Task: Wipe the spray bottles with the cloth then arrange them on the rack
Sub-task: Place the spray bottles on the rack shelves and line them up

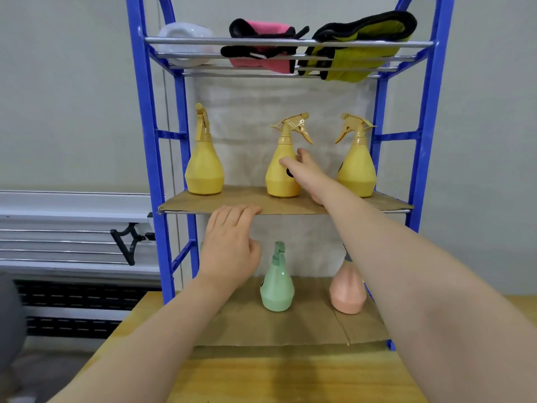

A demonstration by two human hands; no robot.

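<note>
**Plastic, cardboard, chrome**

My right hand (pixel 305 170) touches the middle yellow bottle (pixel 283 167), smooth matt plastic. The blue rack (pixel 145 141) is glossy plastic with shiny metal rods (pixel 232 40). The cardboard shelf liner (pixel 290 205) under my left hand (pixel 229 248) looks rough. The table (pixel 290 379) is grained wood.

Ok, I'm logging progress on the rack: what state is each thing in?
Left yellow bottle: upright, middle shelf.
Middle yellow bottle: upright, right hand touching.
Right yellow bottle: upright.
Green bottle: upright, bottom shelf.
Pink bottle: upright.
Left hand: resting on shelf edge.
</note>
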